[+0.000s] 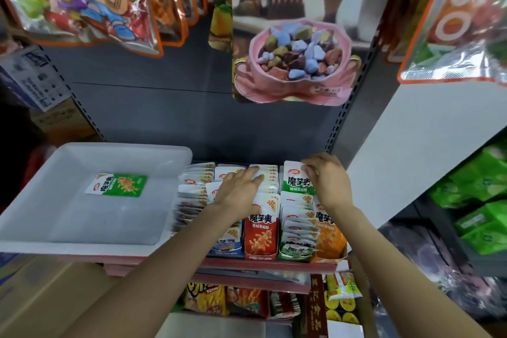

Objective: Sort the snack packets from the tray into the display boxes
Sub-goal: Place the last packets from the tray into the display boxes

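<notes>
Head view: red-edged shelf (263,262) holds a white plastic tray (33,214) with one green-and-white snack packet (116,184). At three o'clock, left hand (241,191) lies flat on cardboard display boxes (260,244); right hand (326,181) pinches an upright green packet (297,180) beside the perforated upright (340,115).

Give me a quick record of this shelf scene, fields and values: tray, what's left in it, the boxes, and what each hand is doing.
tray: white tray on the shelf, left of the display boxes
left in tray: one green packet, lying flat
display boxes: blue, red box, green and orange-fronted rows, packed with upright packets
left hand: left hand rests flat, fingers straight, on the packet rows
right hand: right hand pinches a green-and-white packet standing at the back of the green row
task state: one packet not yet sorted
</notes>
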